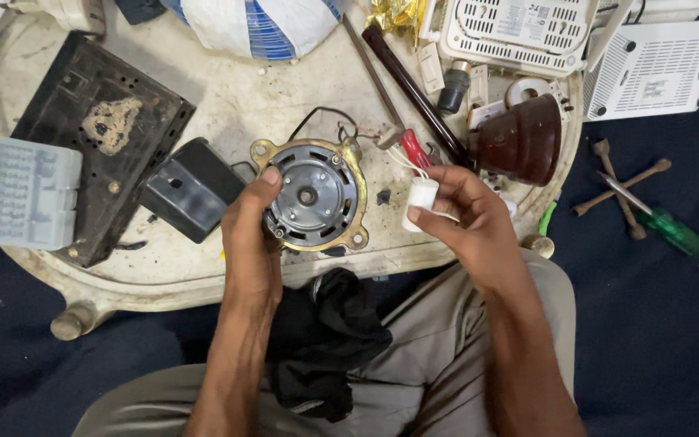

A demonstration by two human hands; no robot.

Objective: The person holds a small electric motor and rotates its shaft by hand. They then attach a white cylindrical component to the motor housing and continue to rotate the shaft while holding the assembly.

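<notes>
My left hand grips the left rim of a round fan motor with a brass-coloured housing and a grey centre, held tilted over a dirty white tray. My right hand pinches a small white cylindrical capacitor, whose white wires run up toward the motor's leads. A red-handled tool lies just behind the capacitor.
A black box and a rusty black metal plate lie left of the motor, beside a grey plastic case. A dark red cover, a dark rod, white vented boxes and a green screwdriver sit right. Black cloth rests on my lap.
</notes>
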